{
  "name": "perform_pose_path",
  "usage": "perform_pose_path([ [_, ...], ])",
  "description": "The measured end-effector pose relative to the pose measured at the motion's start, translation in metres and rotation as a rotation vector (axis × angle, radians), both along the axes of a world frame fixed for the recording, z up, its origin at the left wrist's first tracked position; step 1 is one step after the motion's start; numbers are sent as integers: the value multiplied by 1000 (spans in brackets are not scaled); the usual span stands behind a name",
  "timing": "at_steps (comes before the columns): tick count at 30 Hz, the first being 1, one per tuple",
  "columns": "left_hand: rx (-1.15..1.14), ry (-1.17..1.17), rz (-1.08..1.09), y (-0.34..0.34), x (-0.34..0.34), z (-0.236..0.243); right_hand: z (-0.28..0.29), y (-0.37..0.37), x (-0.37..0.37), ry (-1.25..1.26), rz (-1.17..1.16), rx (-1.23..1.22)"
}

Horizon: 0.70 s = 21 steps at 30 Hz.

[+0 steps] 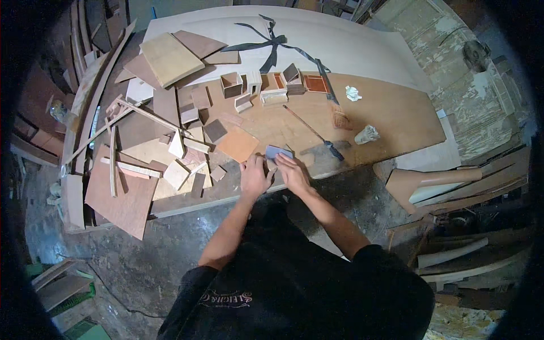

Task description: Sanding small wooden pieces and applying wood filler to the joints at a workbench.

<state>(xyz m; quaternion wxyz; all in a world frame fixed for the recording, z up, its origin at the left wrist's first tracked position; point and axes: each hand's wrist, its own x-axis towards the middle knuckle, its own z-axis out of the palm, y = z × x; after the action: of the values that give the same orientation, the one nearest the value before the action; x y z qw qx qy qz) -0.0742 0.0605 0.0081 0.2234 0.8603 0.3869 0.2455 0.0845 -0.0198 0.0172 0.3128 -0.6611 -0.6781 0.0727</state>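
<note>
Small blue-grey piece at centre of frame, near front edge of tabletop. Right hand: fingers laid over piece's lower right; whether gripping, cannot tell. Left hand: fingers bent, just beside piece's lower left; grip hidden. Orange-tan square sheet left of piece. Long-handled brush slanting right of centre. Open wooden box at upper centre.

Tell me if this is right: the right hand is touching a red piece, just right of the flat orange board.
Not red: the head view shows a blue piece. The right hand is indeed touching it, just right of the flat orange board.
</note>
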Motion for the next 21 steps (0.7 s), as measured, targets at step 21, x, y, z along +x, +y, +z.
perform_pose_path([
  [21,12,-64,-5,-5,7,15,-11,9,9,28,-240,66],
])
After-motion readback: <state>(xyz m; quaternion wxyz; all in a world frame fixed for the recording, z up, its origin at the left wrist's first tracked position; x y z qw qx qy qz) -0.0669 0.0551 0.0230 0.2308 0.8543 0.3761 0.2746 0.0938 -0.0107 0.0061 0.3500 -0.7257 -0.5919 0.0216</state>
